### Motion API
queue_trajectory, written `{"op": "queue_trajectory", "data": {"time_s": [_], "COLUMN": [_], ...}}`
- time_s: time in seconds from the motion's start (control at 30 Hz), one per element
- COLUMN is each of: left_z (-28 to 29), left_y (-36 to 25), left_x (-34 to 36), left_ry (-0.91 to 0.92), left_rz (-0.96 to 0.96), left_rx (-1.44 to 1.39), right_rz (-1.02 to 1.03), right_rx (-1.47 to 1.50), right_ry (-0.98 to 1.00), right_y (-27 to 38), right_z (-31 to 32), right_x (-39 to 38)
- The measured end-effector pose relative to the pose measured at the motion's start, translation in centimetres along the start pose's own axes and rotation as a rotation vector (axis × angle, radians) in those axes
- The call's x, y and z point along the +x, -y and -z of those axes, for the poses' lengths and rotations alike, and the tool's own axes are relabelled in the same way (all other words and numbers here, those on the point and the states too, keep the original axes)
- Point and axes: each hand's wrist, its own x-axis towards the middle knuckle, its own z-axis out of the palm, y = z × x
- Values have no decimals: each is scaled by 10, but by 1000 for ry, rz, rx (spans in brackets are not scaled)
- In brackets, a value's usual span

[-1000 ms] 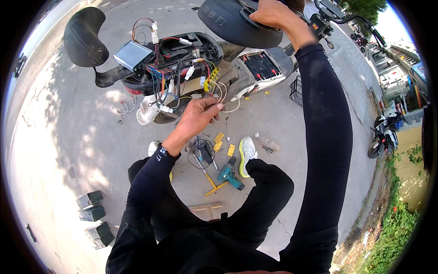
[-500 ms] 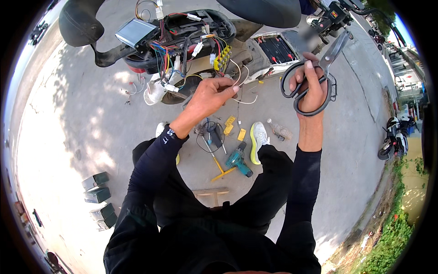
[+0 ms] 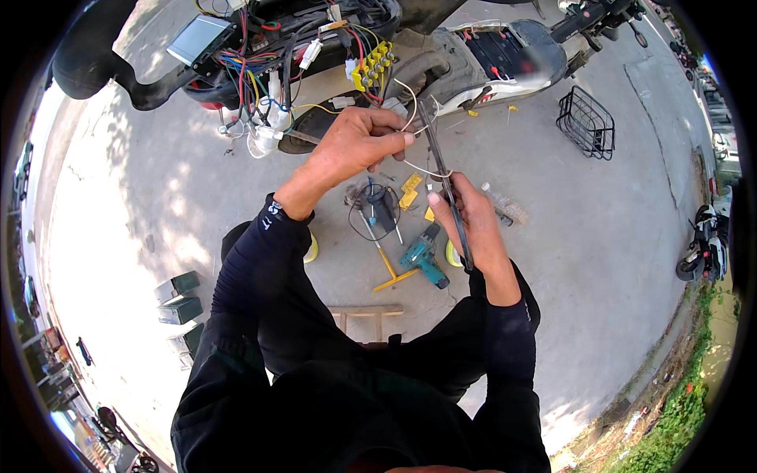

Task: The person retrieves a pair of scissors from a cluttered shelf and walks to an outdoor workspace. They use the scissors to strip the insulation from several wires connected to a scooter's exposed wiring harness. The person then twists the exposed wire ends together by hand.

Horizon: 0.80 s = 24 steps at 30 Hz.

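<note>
The left grip (image 3: 359, 146) is pinched on a thin white wire (image 3: 415, 104), thumb against fingers, with one stretch of it curving up past the fingertips and another running out toward the right. The wire is in front of the open scooter (image 3: 453, 67), just below the yellow terminal block (image 3: 372, 69). The pinch seems meant to steady something limp that would otherwise swing about.

The right grip (image 3: 477, 221) is closed around scissors (image 3: 435, 146), their blades pointing up and away from the body, close beside the wire. That angle probably keeps the points clear of the left fingers. The drill (image 3: 423, 256) and the yellow-handled tool (image 3: 394, 277) lie on the ground (image 3: 607, 236) between the feet, perhaps to be within easy reach.

The scissors are seen nearly edge-on, so I can't tell whether the blades are parted, or whether they touch the wire. The wire's course between the left fingers is hidden, and where its upper end leads is hard to make out among the cables. The black seat (image 3: 88, 55) is cut off at the upper left, and the right forearm covers most of one shoe.
</note>
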Motion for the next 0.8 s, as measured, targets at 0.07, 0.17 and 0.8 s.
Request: {"op": "queue_trajectory", "data": {"time_s": [0.07, 0.17, 0.8], "left_z": [0, -4, -10], "left_y": [1, 2, 4], "left_x": [0, 0, -16], "left_ry": [-12, -1, -363], "left_rz": [12, 31, -674], "left_rx": [26, 71, 649], "right_rz": [11, -14, 23], "right_rx": [-3, -12, -180], "right_ry": [-45, -70, -110], "right_y": [-4, -6, 10], "right_z": [0, 3, 4], "right_x": [-4, -7, -9]}}
